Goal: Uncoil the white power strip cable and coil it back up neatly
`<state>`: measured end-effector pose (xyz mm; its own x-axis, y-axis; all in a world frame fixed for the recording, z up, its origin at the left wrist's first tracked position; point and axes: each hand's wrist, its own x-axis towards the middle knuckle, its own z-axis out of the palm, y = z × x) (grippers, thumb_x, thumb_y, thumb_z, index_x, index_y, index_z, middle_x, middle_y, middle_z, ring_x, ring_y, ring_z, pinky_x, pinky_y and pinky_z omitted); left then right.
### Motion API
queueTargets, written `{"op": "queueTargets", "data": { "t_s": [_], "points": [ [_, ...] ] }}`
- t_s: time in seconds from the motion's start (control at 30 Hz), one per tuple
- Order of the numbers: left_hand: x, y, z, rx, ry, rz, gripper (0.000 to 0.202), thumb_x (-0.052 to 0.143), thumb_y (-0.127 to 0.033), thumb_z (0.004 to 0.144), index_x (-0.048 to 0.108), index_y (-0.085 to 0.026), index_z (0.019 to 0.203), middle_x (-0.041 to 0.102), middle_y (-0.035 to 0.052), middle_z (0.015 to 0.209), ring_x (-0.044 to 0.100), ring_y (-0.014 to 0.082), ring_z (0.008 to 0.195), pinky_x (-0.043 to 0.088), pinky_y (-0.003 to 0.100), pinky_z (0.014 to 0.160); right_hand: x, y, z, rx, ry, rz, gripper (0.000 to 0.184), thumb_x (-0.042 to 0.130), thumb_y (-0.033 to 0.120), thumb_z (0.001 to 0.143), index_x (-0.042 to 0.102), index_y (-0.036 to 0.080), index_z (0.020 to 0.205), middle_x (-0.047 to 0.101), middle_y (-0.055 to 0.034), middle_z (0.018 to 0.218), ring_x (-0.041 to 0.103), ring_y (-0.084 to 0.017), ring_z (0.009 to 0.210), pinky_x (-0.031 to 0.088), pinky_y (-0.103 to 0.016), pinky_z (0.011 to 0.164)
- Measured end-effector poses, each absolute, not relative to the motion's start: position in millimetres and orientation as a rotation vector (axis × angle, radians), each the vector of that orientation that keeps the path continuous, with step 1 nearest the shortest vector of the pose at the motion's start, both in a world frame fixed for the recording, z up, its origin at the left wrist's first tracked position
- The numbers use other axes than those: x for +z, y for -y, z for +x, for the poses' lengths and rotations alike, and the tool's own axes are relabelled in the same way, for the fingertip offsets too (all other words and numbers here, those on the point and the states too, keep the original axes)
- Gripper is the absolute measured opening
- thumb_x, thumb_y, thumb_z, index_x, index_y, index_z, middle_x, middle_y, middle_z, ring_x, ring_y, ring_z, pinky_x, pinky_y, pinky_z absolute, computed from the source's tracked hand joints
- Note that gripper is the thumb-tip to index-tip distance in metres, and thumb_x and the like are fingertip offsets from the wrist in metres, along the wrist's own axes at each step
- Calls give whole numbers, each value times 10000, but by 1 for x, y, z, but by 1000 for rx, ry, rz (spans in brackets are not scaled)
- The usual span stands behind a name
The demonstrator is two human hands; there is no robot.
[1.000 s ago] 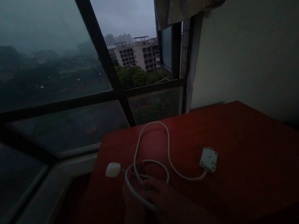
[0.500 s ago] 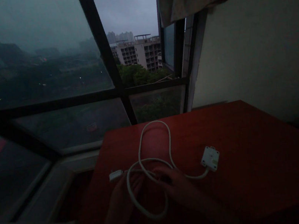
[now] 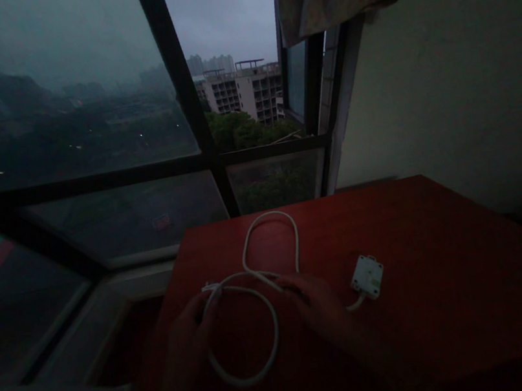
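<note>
Left hand (image 3: 189, 320) is seen at 7 o'clock, right hand (image 3: 316, 299) at 5 o'clock, both bare. Forearms (image 3: 361, 338) also bare as far as can be seen, narrowed toward the wrists. Fingers (image 3: 300, 284) are shown as slim, rounded shapes. Edges are softened by low light; fine detail can't be made out.

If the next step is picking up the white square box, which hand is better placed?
Right, probably: the right hand is closer to the box, while the left hand is at the cable loop's far side.
</note>
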<state>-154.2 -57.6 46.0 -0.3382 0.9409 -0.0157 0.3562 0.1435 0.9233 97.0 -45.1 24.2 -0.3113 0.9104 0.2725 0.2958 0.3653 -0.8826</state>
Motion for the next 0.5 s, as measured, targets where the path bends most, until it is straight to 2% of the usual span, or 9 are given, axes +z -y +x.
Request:
{"op": "queueTargets", "data": {
  "t_s": [0.17,0.33,0.5],
  "points": [
    [44,44,-149,1213,-1820,1158,329,719,-434,601,717,-206,837,717,44,742,642,255,737,483,312,691,18,65,78,1008,1985,-877,332,494,123,852,628,240,1134,678,-39,1116,611,-170,1033,463,-323,926],
    [17,45,-139,1197,-1746,1190,423,675,-456,675,666,-188,1003,706,84,991,644,260,909,487,320,780,19,80,57,1049,2128,-663,517,447,19,779,544,221,1245,577,-47,1294,513,-159,1189,409,-312,1004],
    [1,45,-137,1250,-1777,1119,527,761,-398,591,645,-203,1066,708,77,946,658,258,861,499,309,738,21,79,66,878,2270,-686,481,467,74,819,505,207,1280,564,-60,1295,486,-170,1197,372,-332,1042]
  ]
}}
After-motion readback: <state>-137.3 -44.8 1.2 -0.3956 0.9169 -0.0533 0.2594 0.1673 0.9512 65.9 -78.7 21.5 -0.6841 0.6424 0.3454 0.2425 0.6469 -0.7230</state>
